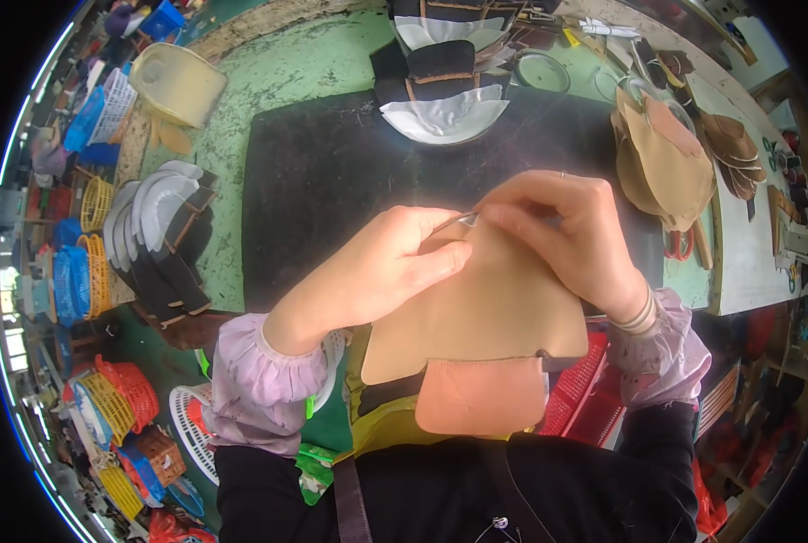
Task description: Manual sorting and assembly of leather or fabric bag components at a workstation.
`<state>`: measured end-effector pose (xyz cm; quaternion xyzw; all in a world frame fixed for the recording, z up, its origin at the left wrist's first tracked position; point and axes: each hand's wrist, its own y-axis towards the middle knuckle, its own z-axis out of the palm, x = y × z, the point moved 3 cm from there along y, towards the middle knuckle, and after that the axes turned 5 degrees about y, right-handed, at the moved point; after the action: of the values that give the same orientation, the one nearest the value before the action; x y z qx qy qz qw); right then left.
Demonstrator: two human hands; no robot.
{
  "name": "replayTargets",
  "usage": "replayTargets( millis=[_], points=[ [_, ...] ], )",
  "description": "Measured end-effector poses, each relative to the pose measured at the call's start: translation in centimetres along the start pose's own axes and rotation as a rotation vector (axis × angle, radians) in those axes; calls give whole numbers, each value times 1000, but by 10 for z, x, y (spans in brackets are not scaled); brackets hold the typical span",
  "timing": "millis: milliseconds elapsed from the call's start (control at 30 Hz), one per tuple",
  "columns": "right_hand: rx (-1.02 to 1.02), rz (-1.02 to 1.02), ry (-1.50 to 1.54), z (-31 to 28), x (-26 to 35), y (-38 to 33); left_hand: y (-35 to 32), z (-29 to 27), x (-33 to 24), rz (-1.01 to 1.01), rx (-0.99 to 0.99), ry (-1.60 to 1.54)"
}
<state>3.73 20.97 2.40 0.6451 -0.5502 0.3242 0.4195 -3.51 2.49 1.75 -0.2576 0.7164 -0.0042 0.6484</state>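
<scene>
A tan shoe upper (pixel 476 312), with a salmon-pink tongue (pixel 482 396) at its near end, lies in front of me over the near edge of the black mat. My left hand (pixel 381 267) pinches its far edge between thumb and fingers. My right hand (pixel 567 231) is closed on the same edge just to the right, fingertips nearly meeting the left ones. Between the fingertips a small strip of the edge stands up, with a whitish bit at it that I cannot make out. The fingers hide the rest of that edge.
A black mat (pixel 332 172) covers the green table. Black uppers with silver-grey toe linings lie in a stack at left (pixel 164 208) and at the far middle (pixel 445 113). Tan uppers (pixel 666 167) lie at right beside red-handled scissors (pixel 680 242). A cream plastic tub (pixel 176 83) stands far left.
</scene>
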Motion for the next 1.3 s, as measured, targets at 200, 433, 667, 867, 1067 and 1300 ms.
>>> replayTargets(
  millis=[200,433,667,867,1067,1300],
  points=[
    [-105,-352,-207,-1,23,3,3,2,1,-8,-63,-45],
    [-50,-416,-392,5,25,6,2,8,-3,-33,-33,-204],
    [-126,-294,-122,16,10,0,-4,9,8,-61,-54,-118],
    [-114,169,145,-7,-6,-7,0,7,-2,40,-139,64],
    [92,154,25,-36,-4,-24,11,2,-9,305,-512,219],
    [-1174,-326,-799,-329,-73,-47,54,-28,-18,508,-498,700]
  ],
)
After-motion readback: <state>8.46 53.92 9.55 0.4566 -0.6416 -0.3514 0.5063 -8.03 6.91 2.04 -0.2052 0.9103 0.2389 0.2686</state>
